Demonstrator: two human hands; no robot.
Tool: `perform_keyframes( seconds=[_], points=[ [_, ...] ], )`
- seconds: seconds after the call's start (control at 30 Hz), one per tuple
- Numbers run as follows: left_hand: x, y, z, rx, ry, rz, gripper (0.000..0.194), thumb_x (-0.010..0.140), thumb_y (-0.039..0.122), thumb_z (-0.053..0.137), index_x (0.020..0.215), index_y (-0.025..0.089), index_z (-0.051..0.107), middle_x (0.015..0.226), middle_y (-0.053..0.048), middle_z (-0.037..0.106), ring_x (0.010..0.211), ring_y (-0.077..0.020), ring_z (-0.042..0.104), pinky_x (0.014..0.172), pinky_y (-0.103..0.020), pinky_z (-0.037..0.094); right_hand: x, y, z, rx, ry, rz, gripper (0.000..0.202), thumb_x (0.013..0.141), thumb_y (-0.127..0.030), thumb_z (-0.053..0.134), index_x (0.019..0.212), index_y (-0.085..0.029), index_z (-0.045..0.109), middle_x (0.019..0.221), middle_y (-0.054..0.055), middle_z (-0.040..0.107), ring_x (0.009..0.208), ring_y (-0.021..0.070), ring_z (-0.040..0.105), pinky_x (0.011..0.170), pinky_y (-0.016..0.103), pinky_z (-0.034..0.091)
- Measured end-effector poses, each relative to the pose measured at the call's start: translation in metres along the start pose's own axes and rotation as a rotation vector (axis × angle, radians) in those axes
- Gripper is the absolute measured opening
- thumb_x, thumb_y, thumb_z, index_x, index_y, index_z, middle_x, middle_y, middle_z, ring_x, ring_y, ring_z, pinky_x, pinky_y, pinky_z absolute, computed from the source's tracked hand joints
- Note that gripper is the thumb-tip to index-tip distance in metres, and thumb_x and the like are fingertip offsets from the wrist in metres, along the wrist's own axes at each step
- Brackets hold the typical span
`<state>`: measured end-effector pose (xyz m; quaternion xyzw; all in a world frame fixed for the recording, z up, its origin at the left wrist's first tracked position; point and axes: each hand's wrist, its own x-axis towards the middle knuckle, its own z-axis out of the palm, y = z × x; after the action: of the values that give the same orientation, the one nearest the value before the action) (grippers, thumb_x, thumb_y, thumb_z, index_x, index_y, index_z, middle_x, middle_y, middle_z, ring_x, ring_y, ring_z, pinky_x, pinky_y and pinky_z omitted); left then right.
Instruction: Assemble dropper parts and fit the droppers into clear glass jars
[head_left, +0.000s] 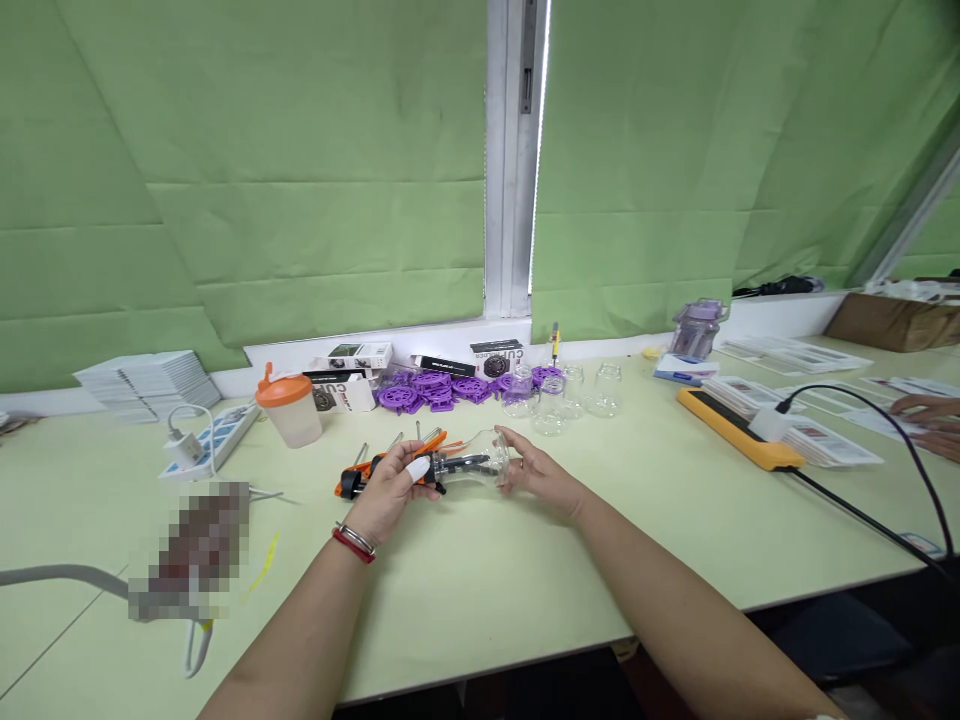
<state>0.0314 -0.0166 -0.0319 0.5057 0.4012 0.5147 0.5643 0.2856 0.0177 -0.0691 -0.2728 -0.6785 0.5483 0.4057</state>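
A clear bottle [491,450] lies on its side between my hands, just over the table, with a dark rod [466,464] visible inside. My left hand [390,490] is closed around the dark fitting at its narrow neck; a white covering sits on the thumb. The fingers of my right hand [536,472] are curled around the wide end of the bottle. Under and beyond my left hand lie several black-and-orange pieces [349,484] with thin metal rods, partly hidden by it.
Behind are purple plastic parts [431,390], boxes [495,360] and clear bottles [604,392]. An orange-lidded cup [291,410] and a white power strip [214,440] stand left. An orange power strip [739,430] with cables lies right, near another person's hands [930,420].
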Motion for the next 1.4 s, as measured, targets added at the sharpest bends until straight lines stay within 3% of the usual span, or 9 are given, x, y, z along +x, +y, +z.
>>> perform_keyframes(
  seconds=[0.07, 0.17, 0.43, 0.63, 0.73, 0.83, 0.93, 1.17, 1.4],
  points=[
    [0.0002, -0.0003, -0.0004, -0.001, 0.001, 0.005, 0.041, 0.073, 0.035, 0.07, 0.104, 0.018, 0.05, 0.106, -0.009, 0.062, 0.069, -0.0155, 0.06, 0.065, -0.038, 0.054, -0.0013, -0.002, 0.0006, 0.002, -0.014, 0.003, 0.08, 0.079, -0.041, 0.066, 0.144, -0.037, 0.021, 0.142, 0.011, 0.027, 0.082, 0.0114, 0.057, 0.076, 0.035, 0.051],
    [0.0001, -0.0003, -0.0007, -0.005, -0.005, 0.006, 0.04, 0.072, 0.035, 0.07, 0.103, 0.018, 0.051, 0.104, -0.008, 0.063, 0.067, -0.015, 0.061, 0.065, -0.038, 0.054, -0.0027, -0.0051, 0.0007, 0.0, -0.014, 0.024, 0.082, 0.079, -0.039, 0.066, 0.145, -0.039, 0.018, 0.14, 0.012, 0.028, 0.08, 0.0106, 0.056, 0.072, 0.033, 0.051],
    [-0.0005, 0.0001, -0.0006, -0.002, -0.012, 0.004, 0.04, 0.073, 0.036, 0.07, 0.104, 0.018, 0.053, 0.108, -0.01, 0.062, 0.067, -0.0141, 0.061, 0.064, -0.036, 0.054, 0.0001, -0.0047, -0.001, -0.085, 0.021, 0.023, 0.077, 0.08, -0.053, 0.058, 0.145, -0.032, 0.023, 0.113, 0.008, 0.046, 0.069, 0.0096, 0.053, 0.067, 0.031, 0.048],
    [-0.0005, 0.0002, 0.001, 0.024, -0.017, -0.01, 0.039, 0.073, 0.036, 0.07, 0.103, 0.017, 0.053, 0.109, -0.011, 0.06, 0.068, -0.0144, 0.06, 0.064, -0.036, 0.055, 0.001, -0.0031, 0.0003, -0.11, 0.038, 0.027, 0.077, 0.083, -0.059, 0.051, 0.146, -0.024, 0.024, 0.085, 0.002, 0.049, 0.064, 0.011, 0.049, 0.063, 0.029, 0.045],
    [-0.0003, -0.0004, 0.0008, 0.024, -0.019, -0.006, 0.039, 0.075, 0.035, 0.069, 0.104, 0.017, 0.051, 0.113, -0.011, 0.059, 0.069, -0.0143, 0.06, 0.065, -0.036, 0.055, 0.0007, -0.0028, 0.0017, -0.066, 0.017, 0.005, 0.078, 0.083, -0.056, 0.052, 0.148, -0.026, 0.019, 0.104, 0.008, 0.051, 0.072, 0.0123, 0.051, 0.067, 0.03, 0.047],
    [0.0003, -0.0015, -0.0004, 0.012, -0.025, 0.002, 0.038, 0.076, 0.034, 0.068, 0.104, 0.018, 0.05, 0.113, -0.011, 0.059, 0.069, -0.0145, 0.061, 0.066, -0.036, 0.055, -0.0003, -0.0042, 0.003, -0.006, -0.008, -0.02, 0.086, 0.079, -0.046, 0.064, 0.147, -0.038, 0.012, 0.14, 0.011, 0.029, 0.086, 0.0136, 0.051, 0.071, 0.031, 0.049],
    [0.0007, -0.0021, -0.0012, 0.009, -0.025, 0.005, 0.038, 0.076, 0.034, 0.068, 0.105, 0.018, 0.05, 0.113, -0.011, 0.06, 0.07, -0.0149, 0.061, 0.066, -0.036, 0.055, -0.0013, -0.0061, 0.0032, 0.002, -0.006, -0.01, 0.086, 0.077, -0.039, 0.067, 0.145, -0.041, 0.014, 0.145, 0.01, 0.023, 0.089, 0.0137, 0.052, 0.071, 0.03, 0.048],
    [0.0001, -0.0019, -0.0007, 0.019, -0.009, 0.002, 0.041, 0.074, 0.035, 0.069, 0.105, 0.017, 0.051, 0.11, -0.01, 0.059, 0.068, -0.0144, 0.061, 0.065, -0.037, 0.055, -0.0006, -0.007, 0.0028, -0.066, 0.034, 0.039, 0.076, 0.081, -0.046, 0.06, 0.145, -0.035, 0.02, 0.128, 0.011, 0.04, 0.076, 0.0111, 0.057, 0.069, 0.03, 0.047],
    [0.0015, -0.0042, -0.0007, 0.038, -0.026, 0.007, 0.04, 0.074, 0.034, 0.069, 0.106, 0.017, 0.051, 0.113, -0.011, 0.059, 0.071, -0.0148, 0.06, 0.065, -0.037, 0.054, 0.002, -0.0014, 0.002, -0.09, 0.041, 0.041, 0.08, 0.082, -0.061, 0.05, 0.147, -0.022, 0.024, 0.092, 0.006, 0.054, 0.063, 0.0114, 0.051, 0.063, 0.03, 0.045]
  ],
)
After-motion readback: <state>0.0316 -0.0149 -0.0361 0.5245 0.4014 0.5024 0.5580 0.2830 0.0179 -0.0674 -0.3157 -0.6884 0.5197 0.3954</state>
